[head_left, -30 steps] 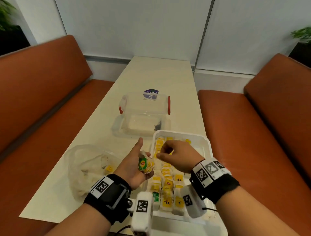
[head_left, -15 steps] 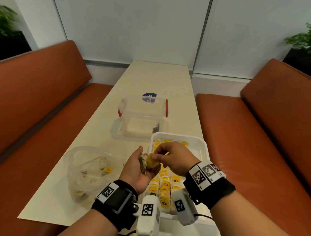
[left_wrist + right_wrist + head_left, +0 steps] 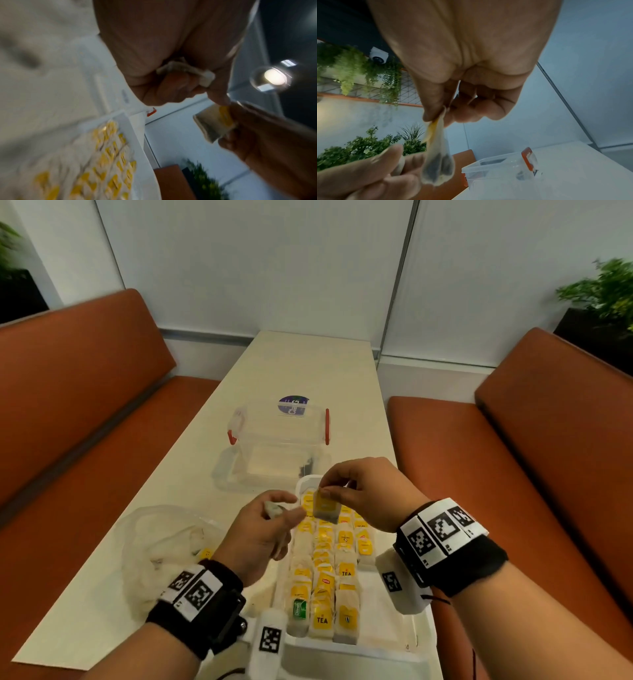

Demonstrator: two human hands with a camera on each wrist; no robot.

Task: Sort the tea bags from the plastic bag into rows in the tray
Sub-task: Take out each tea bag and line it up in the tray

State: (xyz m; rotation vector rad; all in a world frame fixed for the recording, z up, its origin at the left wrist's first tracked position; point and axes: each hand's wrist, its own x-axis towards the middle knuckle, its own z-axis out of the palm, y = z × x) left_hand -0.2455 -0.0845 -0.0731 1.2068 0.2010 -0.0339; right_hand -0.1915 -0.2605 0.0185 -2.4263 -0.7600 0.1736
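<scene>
My right hand (image 3: 337,487) pinches a tea bag with a yellow tag (image 3: 327,506) by its top and holds it above the far end of the white tray (image 3: 356,648). The same bag (image 3: 437,162) hangs from thumb and forefinger in the right wrist view. My left hand (image 3: 277,513) grips another tea bag (image 3: 273,509), pale and partly hidden in the curled fingers; this bag (image 3: 187,71) also shows in the left wrist view. Rows of tea bags (image 3: 325,573) with yellow tags fill the tray. The crumpled plastic bag (image 3: 161,553) lies left of the tray.
A clear plastic box with red latches (image 3: 279,440) stands just beyond the tray on the long cream table (image 3: 301,364). Orange benches (image 3: 496,474) run along both sides. Plants (image 3: 603,292) stand in the far corners.
My right hand has pulled the yellow-tagged tea bag out of the left hand's bundle and lifted it over the tray. The left hand keeps one bag.
</scene>
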